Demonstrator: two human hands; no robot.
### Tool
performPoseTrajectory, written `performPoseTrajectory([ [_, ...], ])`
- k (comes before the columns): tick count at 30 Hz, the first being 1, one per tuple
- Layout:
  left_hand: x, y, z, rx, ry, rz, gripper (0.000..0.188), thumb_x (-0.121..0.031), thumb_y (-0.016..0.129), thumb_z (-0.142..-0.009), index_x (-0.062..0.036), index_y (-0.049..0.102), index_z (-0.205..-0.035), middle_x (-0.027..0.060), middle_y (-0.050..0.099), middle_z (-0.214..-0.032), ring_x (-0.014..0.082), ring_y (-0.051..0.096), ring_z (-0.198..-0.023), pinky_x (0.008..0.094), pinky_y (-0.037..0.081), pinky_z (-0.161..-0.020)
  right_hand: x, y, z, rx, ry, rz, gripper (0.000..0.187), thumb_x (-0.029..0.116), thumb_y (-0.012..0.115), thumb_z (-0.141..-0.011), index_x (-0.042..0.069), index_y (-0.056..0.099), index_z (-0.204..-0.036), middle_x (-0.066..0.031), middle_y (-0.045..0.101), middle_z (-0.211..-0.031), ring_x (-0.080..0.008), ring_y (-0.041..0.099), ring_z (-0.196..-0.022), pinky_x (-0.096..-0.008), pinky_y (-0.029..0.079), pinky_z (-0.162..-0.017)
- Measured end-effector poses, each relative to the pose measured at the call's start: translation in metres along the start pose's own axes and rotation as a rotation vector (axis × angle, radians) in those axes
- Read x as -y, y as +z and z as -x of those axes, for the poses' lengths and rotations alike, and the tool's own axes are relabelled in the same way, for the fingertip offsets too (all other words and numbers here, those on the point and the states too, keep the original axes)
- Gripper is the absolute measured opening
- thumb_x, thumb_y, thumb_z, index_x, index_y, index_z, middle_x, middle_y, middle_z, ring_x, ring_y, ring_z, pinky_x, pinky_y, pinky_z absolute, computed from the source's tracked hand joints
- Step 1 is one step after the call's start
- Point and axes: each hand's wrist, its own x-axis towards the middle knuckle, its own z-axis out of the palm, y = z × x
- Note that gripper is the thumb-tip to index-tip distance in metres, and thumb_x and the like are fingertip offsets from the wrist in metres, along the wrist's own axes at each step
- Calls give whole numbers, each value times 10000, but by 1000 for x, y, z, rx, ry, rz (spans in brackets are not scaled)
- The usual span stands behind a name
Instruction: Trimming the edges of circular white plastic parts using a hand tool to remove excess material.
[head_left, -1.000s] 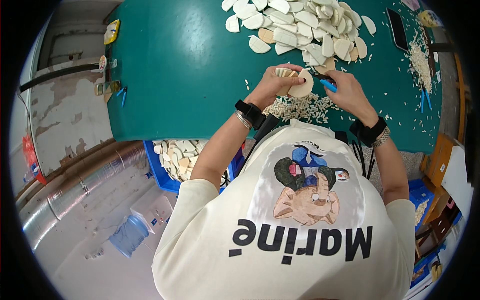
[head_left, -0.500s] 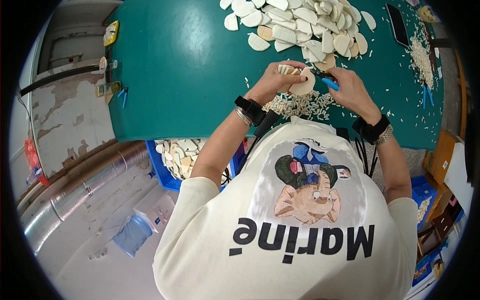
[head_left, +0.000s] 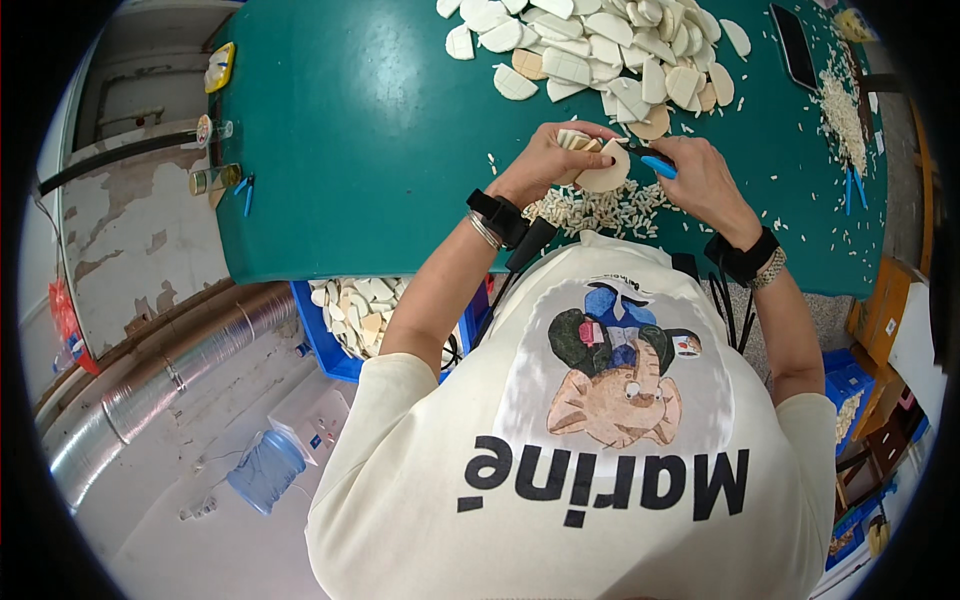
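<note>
The left hand (head_left: 548, 160) is closed around a pale rounded piece (head_left: 606, 172) and holds it above the green table (head_left: 380, 130), just over a heap of small trimmings (head_left: 600, 208). To its right, the right hand (head_left: 700, 180) is clamped on a blue-handled cutter (head_left: 656, 164) whose tip meets the piece's edge; the blade itself is too small to see clearly. The step in hand seems to be trimming the edge. The next cut probably needs the piece turned a little while the cutter stays on the rim.
</note>
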Motion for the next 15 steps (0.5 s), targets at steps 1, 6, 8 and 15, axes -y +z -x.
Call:
performPoseTrajectory([
  [1,0,0,0,-1,4,-11,331,-108,774,-753,-66,675,-1066,49,676,-941,125,646,-796,268,541,-650,0,1,0,-6,-6,-5,204,49,571,-745,-29,641,-920,-222,607,-760,-389,579,-673,-432,438,-602],
  [6,3,-2,-1,-2,1,-36,317,-113,782,-746,-64,683,-1044,46,676,-925,114,640,-780,252,527,-626,0,2,1,-19,-22,-17,159,88,601,-780,-31,648,-874,-230,584,-694,-395,561,-626,-437,424,-572],
  [8,4,-2,-2,-3,-2,-49,316,-117,785,-745,-64,684,-1039,44,677,-919,110,637,-773,246,522,-616,0,3,1,-13,-14,-20,154,107,615,-793,-32,648,-850,-232,576,-673,-399,552,-611,-438,419,-562],
  [15,5,3,-1,0,-1,-55,289,-128,789,-747,-58,693,-1010,42,678,-916,107,634,-779,243,514,-617,-5,9,4,15,12,-38,156,111,636,-810,-40,634,-772,-242,539,-619,-408,535,-582,-433,408,-529],
])
